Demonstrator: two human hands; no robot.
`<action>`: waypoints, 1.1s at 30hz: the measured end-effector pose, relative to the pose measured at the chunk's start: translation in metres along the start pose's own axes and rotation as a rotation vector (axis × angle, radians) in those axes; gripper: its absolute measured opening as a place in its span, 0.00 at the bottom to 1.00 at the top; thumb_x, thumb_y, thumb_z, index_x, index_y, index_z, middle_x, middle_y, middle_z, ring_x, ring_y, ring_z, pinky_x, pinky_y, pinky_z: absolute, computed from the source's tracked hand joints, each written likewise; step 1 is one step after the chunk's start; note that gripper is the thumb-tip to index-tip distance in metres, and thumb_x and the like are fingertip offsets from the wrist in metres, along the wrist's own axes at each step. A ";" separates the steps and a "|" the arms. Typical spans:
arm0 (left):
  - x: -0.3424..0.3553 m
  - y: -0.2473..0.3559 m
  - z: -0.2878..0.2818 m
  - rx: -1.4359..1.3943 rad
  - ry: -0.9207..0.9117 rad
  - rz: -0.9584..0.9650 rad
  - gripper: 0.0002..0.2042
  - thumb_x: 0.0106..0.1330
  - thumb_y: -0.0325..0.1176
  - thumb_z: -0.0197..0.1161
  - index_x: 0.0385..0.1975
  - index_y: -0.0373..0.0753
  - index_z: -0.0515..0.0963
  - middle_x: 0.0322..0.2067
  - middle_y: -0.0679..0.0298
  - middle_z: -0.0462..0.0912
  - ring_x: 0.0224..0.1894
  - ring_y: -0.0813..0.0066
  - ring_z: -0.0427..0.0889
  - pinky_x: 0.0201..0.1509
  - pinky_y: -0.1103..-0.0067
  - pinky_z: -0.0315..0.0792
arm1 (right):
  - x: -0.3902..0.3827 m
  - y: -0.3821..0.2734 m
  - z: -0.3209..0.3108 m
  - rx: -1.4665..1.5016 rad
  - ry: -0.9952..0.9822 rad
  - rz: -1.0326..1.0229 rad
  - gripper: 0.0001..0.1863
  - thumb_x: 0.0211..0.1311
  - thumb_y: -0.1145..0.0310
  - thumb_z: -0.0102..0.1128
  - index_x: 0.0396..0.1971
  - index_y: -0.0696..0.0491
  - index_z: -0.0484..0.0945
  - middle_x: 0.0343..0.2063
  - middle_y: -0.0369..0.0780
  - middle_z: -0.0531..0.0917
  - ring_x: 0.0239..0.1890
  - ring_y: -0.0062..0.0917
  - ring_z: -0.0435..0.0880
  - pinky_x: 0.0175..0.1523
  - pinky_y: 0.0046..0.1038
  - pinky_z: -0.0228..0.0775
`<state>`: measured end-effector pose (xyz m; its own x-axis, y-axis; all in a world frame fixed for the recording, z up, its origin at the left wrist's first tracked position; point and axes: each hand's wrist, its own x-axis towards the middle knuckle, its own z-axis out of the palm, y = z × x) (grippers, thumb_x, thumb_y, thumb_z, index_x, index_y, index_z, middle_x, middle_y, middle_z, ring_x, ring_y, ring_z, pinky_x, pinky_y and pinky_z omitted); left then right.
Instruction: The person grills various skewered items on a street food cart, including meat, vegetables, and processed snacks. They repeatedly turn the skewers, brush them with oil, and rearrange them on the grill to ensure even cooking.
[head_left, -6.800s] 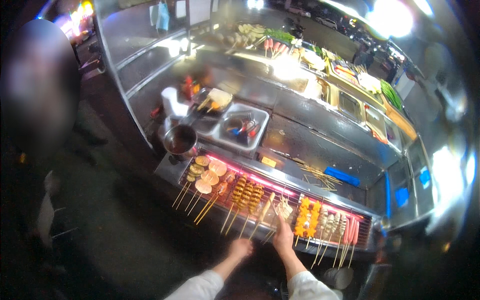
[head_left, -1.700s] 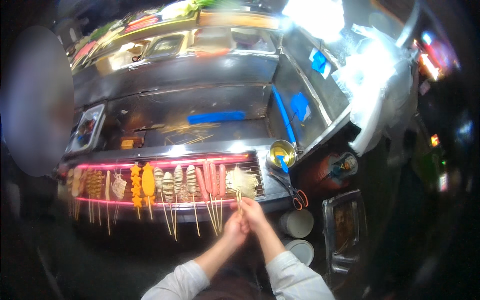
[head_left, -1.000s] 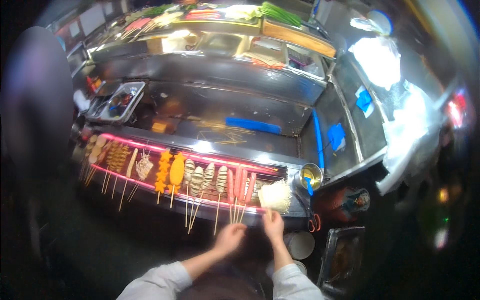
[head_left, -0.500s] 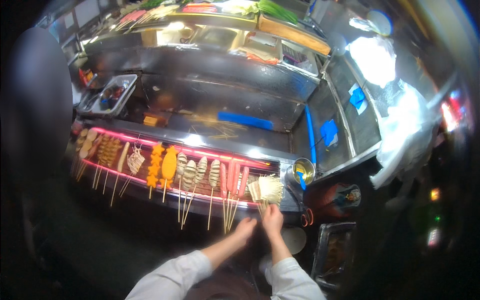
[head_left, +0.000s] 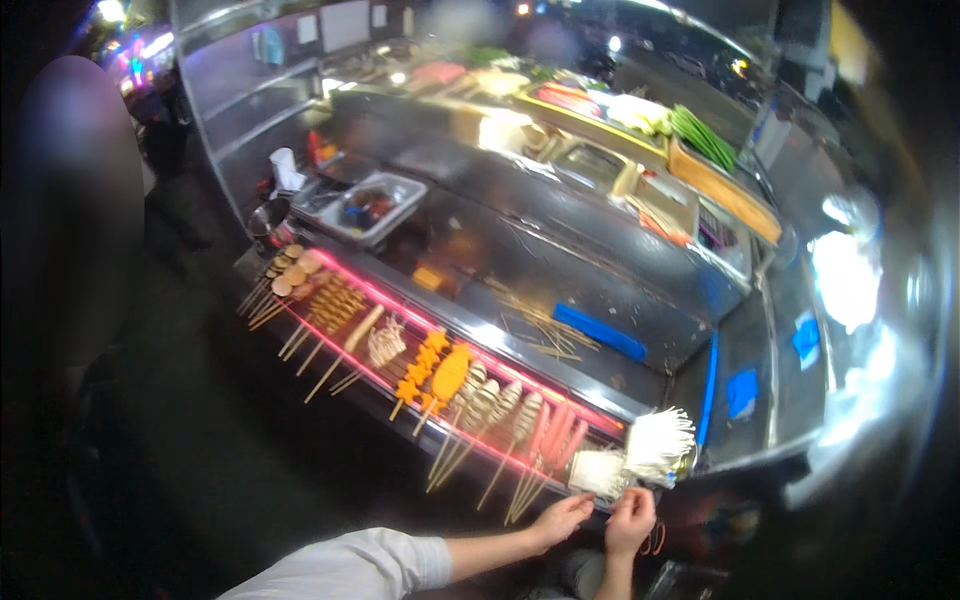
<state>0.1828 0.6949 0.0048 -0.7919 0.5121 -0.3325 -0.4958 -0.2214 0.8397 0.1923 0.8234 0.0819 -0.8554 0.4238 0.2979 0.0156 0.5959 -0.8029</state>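
Observation:
At the right end of a glowing grill (head_left: 480,350), a fan of white enoki mushrooms (head_left: 660,445) stands up above my right hand (head_left: 631,520), whose fingers are curled closed around its sticks. My left hand (head_left: 563,522) is beside it, its fingers pinched together at the lower edge of a whitish food bundle (head_left: 598,472); whatever they grip is hidden. Just left lie pink sausage skewers (head_left: 555,435), then spiral-cut pale skewers (head_left: 490,400), an orange oval skewer (head_left: 451,374), and an orange star-shaped skewer (head_left: 420,365).
More skewers (head_left: 335,305) line the grill's left end, their sticks jutting over its near edge. Beyond are a white tub (head_left: 385,205), loose sticks (head_left: 545,325) and a blue strip (head_left: 600,332). Green vegetables (head_left: 703,138) sit on the far shelf. Scissors with red handles (head_left: 655,540) are right of my hand.
The view has swung left, so the grill appears tilted and lower right. My left hand has come up to the whitish bundle, which now sits apart from the enoki fan.

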 end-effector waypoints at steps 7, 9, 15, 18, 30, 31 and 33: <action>-0.014 0.171 -0.102 -0.177 0.408 0.236 0.10 0.69 0.32 0.50 0.34 0.35 0.78 0.32 0.64 0.80 0.34 0.79 0.76 0.40 0.80 0.71 | 0.017 -0.192 0.154 -0.205 0.000 -0.344 0.06 0.60 0.70 0.58 0.32 0.56 0.74 0.28 0.46 0.82 0.31 0.30 0.82 0.35 0.28 0.73; -0.019 0.239 -0.168 0.097 0.470 0.422 0.11 0.68 0.28 0.47 0.29 0.35 0.77 0.30 0.61 0.81 0.33 0.78 0.78 0.40 0.79 0.72 | 0.034 -0.198 0.206 -0.265 -0.116 -0.439 0.05 0.57 0.75 0.58 0.34 0.57 0.75 0.29 0.46 0.81 0.35 0.31 0.82 0.40 0.27 0.72; 0.061 0.389 -0.476 0.217 0.679 0.567 0.06 0.70 0.30 0.43 0.31 0.44 0.68 0.19 0.73 0.66 0.17 0.85 0.62 0.15 0.85 0.57 | 0.052 -0.226 0.291 0.088 -0.484 -0.237 0.09 0.57 0.74 0.58 0.37 0.58 0.78 0.31 0.43 0.82 0.33 0.25 0.80 0.40 0.25 0.71; 0.102 0.500 -0.569 0.204 0.633 0.357 0.07 0.66 0.30 0.45 0.26 0.46 0.69 0.14 0.74 0.62 0.11 0.86 0.56 0.09 0.84 0.49 | 0.041 -0.219 0.282 0.080 -0.419 0.378 0.15 0.62 0.63 0.57 0.45 0.55 0.79 0.42 0.47 0.81 0.48 0.36 0.78 0.55 0.37 0.68; 0.163 0.646 -0.948 0.414 1.088 0.407 0.10 0.55 0.25 0.48 0.34 0.32 0.75 0.24 0.56 0.77 0.22 0.64 0.75 0.22 0.73 0.68 | -0.024 -0.144 0.250 -0.112 -0.140 0.517 0.05 0.60 0.79 0.52 0.33 0.61 0.77 0.27 0.37 0.81 0.25 0.17 0.78 0.32 0.18 0.71; 0.210 0.616 -0.851 0.663 1.113 0.202 0.07 0.59 0.34 0.50 0.21 0.45 0.71 0.17 0.68 0.68 0.19 0.80 0.69 0.16 0.78 0.57 | -0.051 -0.158 0.234 -0.174 -0.025 0.612 0.05 0.61 0.80 0.51 0.34 0.60 0.76 0.27 0.37 0.80 0.26 0.17 0.78 0.32 0.18 0.71; 0.151 0.613 -0.831 0.614 0.955 0.226 0.10 0.59 0.33 0.53 0.40 0.40 0.75 0.28 0.68 0.75 0.28 0.79 0.73 0.25 0.80 0.65 | -0.057 -0.154 0.243 -0.160 -0.108 0.554 0.05 0.61 0.79 0.51 0.34 0.60 0.76 0.28 0.37 0.80 0.27 0.17 0.79 0.33 0.18 0.71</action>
<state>-0.5369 -0.0533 0.1129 -0.9168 -0.3817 -0.1174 -0.2598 0.3467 0.9013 0.1130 0.5411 0.0632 -0.7450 0.6348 -0.2051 0.5466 0.4045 -0.7332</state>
